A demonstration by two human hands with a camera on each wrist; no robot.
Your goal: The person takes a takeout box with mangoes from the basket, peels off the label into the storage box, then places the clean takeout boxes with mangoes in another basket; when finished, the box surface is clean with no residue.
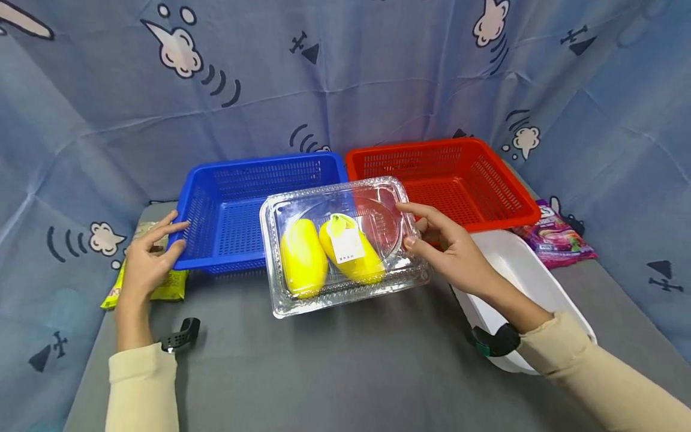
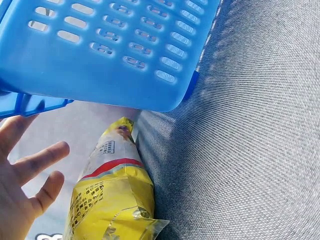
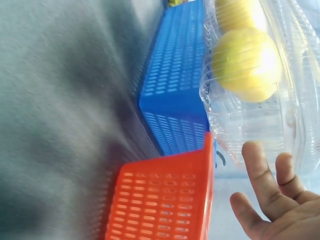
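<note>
My right hand point(image 1: 450, 252) pinches the right end of a clear plastic clamshell box point(image 1: 388, 273), thumb and forefinger at its edge. The box is tilted and held up in front of the two baskets. Two yellow, mango-like fruits point(image 1: 304, 258) lie inside it, under a white label. At the left end of the blue basket point(image 1: 186, 228), my left hand point(image 1: 146, 258) has its fingers spread beside the rim; whether they touch it I cannot tell. Below that hand lies a yellow snack bag point(image 2: 115, 200). The red basket point(image 3: 160, 200) appears beside my right hand in the right wrist view.
Right of the red basket, a purple bag point(image 1: 558, 237) lies on the grey tabletop point(image 1: 324, 372). A white tub point(image 1: 556, 294) stands under my right forearm. A patterned blue cloth point(image 1: 324, 72) hangs behind and along the sides.
</note>
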